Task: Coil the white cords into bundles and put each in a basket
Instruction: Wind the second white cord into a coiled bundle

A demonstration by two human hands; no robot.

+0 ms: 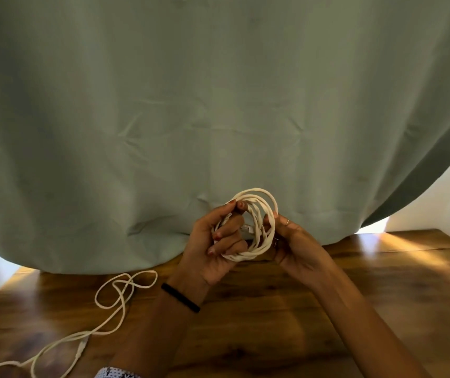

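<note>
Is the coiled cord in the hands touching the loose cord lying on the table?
Apart. The head view shows the coiled cord held up in both hands, with bare wooden table between it and the loose cord at left.

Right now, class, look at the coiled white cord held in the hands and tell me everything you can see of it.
The coiled white cord is a matte, rope-like cable wound into several loose, roughly round loops, held upright above the wooden table, in front of the green curtain. The left hand pinches its top and threads fingers through the loops; the right hand steadies the other side. A connector end seems tucked inside.
</note>
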